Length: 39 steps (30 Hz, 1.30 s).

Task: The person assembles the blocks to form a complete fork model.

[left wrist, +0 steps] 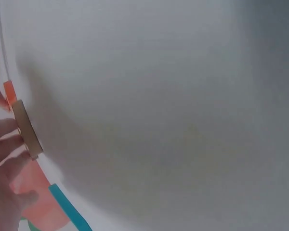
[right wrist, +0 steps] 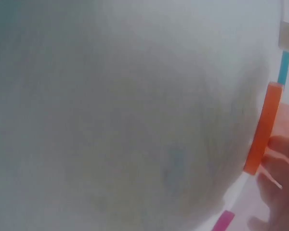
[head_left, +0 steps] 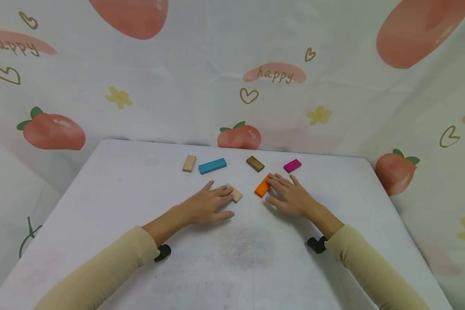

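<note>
A pale wooden block [head_left: 236, 196] lies flat on the white table, and the fingertips of my left hand [head_left: 207, 206] rest on its left end. The left wrist view shows the same wooden block [left wrist: 27, 129] with fingers [left wrist: 8, 147] touching its side. To the right, an orange block [head_left: 261, 188] lies at a slant under the fingertips of my right hand [head_left: 290, 199]. In the right wrist view, straight fingers [right wrist: 278, 166] touch the side of the orange block [right wrist: 263, 129]. Both hands are spread, thumbs apart from the blocks.
Behind the hands lie a second pale wooden block [head_left: 189, 163], a blue block [head_left: 212, 166], a brown block [head_left: 255, 164] and a magenta block [head_left: 292, 166]. The white table [head_left: 248, 267] ends at a patterned curtain [head_left: 186, 86] at the back.
</note>
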Motion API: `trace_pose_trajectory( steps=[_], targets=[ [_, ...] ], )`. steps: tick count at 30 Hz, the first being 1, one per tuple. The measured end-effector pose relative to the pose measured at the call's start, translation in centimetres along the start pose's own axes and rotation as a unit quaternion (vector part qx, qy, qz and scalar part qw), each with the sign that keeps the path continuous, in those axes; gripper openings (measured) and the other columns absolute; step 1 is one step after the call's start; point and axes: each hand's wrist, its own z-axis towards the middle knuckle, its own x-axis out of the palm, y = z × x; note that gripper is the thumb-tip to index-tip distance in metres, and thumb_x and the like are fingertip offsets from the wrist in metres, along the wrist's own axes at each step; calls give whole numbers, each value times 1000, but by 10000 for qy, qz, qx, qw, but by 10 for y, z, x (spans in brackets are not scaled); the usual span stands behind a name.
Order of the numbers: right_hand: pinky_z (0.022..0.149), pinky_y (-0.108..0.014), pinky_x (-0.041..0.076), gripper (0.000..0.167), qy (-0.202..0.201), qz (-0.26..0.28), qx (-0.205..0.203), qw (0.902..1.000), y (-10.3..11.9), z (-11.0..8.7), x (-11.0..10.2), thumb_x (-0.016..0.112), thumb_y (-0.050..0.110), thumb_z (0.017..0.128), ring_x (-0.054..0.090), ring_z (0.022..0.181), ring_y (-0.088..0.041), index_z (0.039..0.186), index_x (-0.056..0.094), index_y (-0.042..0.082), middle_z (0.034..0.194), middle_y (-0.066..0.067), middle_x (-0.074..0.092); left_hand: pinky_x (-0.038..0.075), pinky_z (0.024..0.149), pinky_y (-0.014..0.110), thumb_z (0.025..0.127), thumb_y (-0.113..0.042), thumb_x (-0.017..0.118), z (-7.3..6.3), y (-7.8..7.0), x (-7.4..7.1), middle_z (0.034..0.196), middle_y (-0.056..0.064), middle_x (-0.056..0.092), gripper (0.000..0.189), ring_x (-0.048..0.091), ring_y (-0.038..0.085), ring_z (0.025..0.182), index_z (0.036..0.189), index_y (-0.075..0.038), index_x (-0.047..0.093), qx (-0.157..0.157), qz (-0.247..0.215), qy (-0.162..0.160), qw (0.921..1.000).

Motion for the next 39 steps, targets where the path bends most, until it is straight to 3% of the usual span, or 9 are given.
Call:
trace_pose_trajectory(
  steps=[6,10,18,27,39],
  targets=[
    [111,-60,32,52,-791,-211,143,9965,9,4,3,65,39,94,52,130,-34,131,62,2,138,-16,59,24,113,63,100,-47,53,2,-13,4,147,12,51,58,45,28,138,141,-7,56,-297,414,-296,9983],
    [103,-57,42,47,-973,-3,305,9948,13,8,4,70,33,92,59,120,-36,123,66,-2,129,-20,64,26,112,65,99,-46,54,4,-21,4,145,12,54,55,48,29,135,140,-10,57,-483,412,-328,9974],
    [107,-55,40,52,-682,243,278,9970,12,12,2,70,31,92,57,124,-38,129,63,-5,137,-21,59,24,112,66,101,-46,52,5,-23,3,148,13,51,55,44,29,139,141,-9,57,-471,351,-154,9982],
    [107,-57,39,52,-355,634,155,9972,7,16,-2,69,27,94,52,128,-42,135,59,-4,143,-18,54,24,113,64,100,-43,54,8,-20,3,148,12,51,50,44,28,140,137,-10,61,69,-103,-28,9999],
    [112,-56,32,54,-34,1000,115,9949,9,21,-5,69,25,94,47,134,-42,138,56,-2,146,-19,50,26,113,62,101,-43,52,10,-22,4,148,9,50,48,45,26,139,135,-11,64,532,-159,39,9984]
  ],
)
